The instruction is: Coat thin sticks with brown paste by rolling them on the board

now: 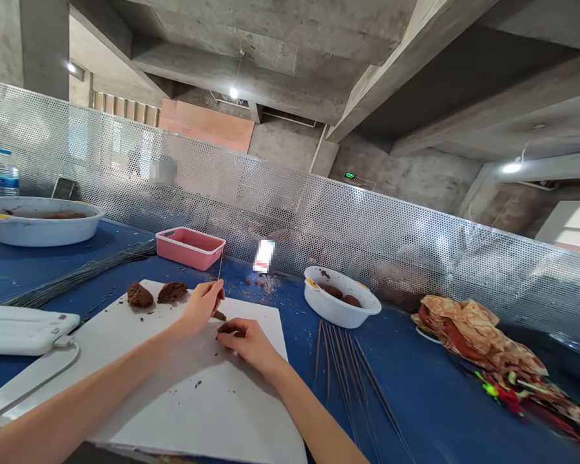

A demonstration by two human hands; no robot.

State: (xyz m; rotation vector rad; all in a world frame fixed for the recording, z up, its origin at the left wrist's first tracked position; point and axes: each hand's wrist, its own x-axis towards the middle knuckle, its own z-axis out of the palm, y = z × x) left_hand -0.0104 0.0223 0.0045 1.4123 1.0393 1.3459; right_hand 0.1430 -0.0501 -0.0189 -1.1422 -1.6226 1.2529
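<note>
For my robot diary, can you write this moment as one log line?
left hand: holds thin wire | right hand: holds brown lump | surface: white board

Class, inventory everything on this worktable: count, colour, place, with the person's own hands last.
worktable: one, blue, under everything.
cutting board: one, white, front centre.
brown lumps: two, dark brown, on board.
bowl: one, white, right of board, two lumps inside.
basin: one, pale blue, far left.
tray: one, pink, behind board.
water bottle: one, clear, far left.
wire bundle: one, grey, left of board.
thin sticks: several, brown, right of board.
patterned cloth: one, orange and cream, far right.
left hand: one, pinching a thin upright stick over board.
right hand: one, fingertips at a small brown piece.
</note>
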